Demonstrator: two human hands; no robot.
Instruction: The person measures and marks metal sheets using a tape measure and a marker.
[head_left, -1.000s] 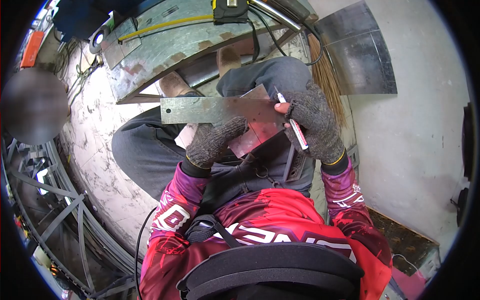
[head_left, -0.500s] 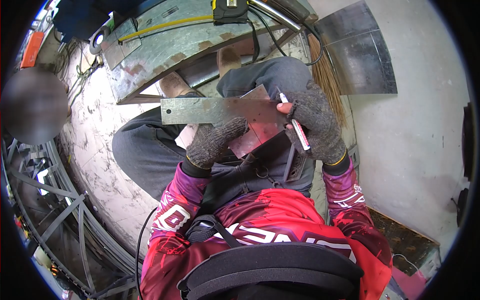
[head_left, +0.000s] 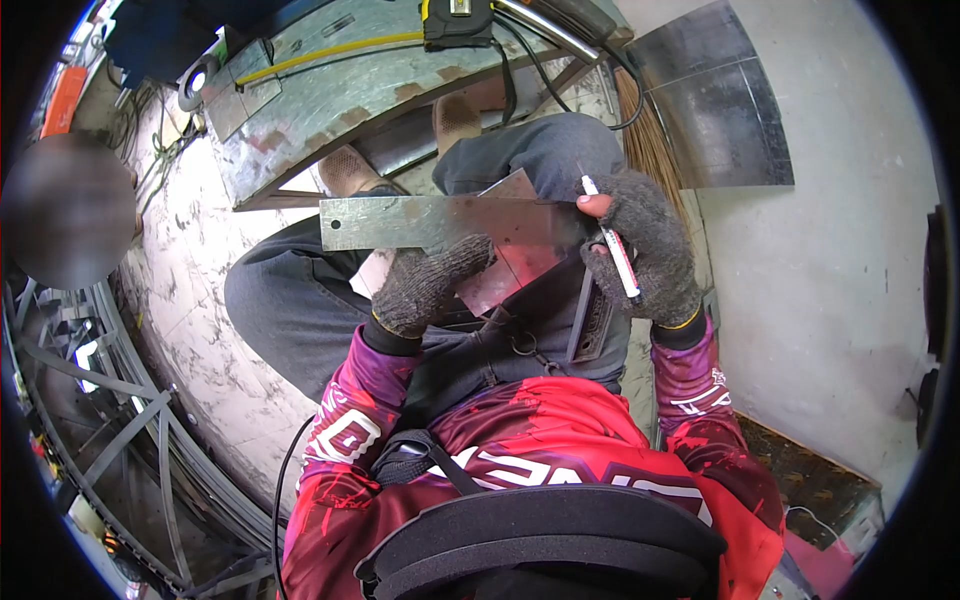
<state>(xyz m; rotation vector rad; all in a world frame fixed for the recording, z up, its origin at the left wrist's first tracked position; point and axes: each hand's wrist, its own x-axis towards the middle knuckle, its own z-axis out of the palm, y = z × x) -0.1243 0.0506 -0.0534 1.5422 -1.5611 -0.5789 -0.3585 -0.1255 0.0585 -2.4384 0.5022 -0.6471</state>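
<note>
My left hand [head_left: 425, 285], in a grey knit glove, grips a flat steel strip [head_left: 390, 222] with a hole at its left end. The thumb lies on top and the fingers are hidden below. Under the strip is a shiny piece of sheet metal [head_left: 500, 285], its corner showing above the strip's upper edge. My right hand [head_left: 650, 245], gloved with bare fingertips, is closed around a white-and-red marker pen [head_left: 620, 262]. The pen's thin tip points up and left, apart from the metal. Below the sheet, a dark bar-shaped piece [head_left: 590, 330] rests by my lap.
Ahead stands a low metal-topped bench [head_left: 330, 110] with a yellow-and-black tape measure [head_left: 458, 22], its blade drawn out. A dark metal sheet [head_left: 715, 100] leans on the right wall near broom bristles [head_left: 645, 135]. Metal strips [head_left: 150, 430] lie at left, near a blurred round shape [head_left: 68, 210].
My right hand and the marker pen have shifted a little to the right, away from the steel strip's end. The left hand and the metal have hardly moved.
</note>
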